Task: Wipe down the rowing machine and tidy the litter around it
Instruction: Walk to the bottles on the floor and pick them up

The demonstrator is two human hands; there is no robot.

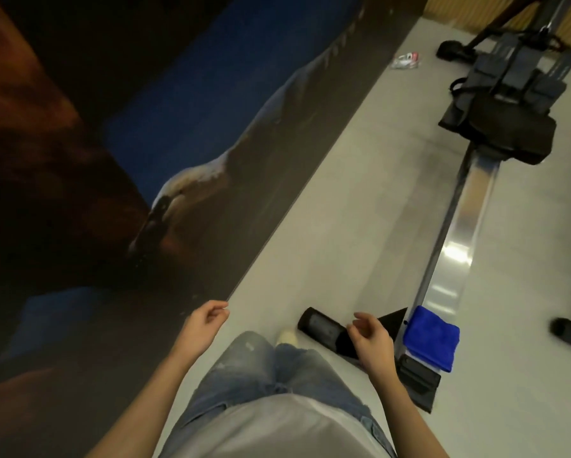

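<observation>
Rowing machine (466,226) stretched along the right side of a pale, glossy floor (360,200), its shiny metal rail (459,246) running from near the feet toward the top right. Black seat (505,133) parked far up the rail; beyond it, footrest and frame parts, blurred. Folded blue cloth (432,338) draped over the near end of the rail, just above the black rear foot (323,328) that rests on the floor. Crumpled piece of litter (406,61) — silvery with a touch of red — lying on the floor well up the room, to the left of the machine's front, close to the wall.

Dark wall (145,143) filling the left half, covered by a mural in deep blue, brown and orange with a pale shape across it. Strip of yellowish wood-toned surface at the top right corner.

Seen from above: grey shirt, faded blue jeans (264,368), one light shoe tip. Left hand (208,320) raised beside the wall's base, fingers loosely curled, empty. Right hand (371,335) hovering just left of the cloth — not touching it — fingers half bent, holding nothing.
</observation>
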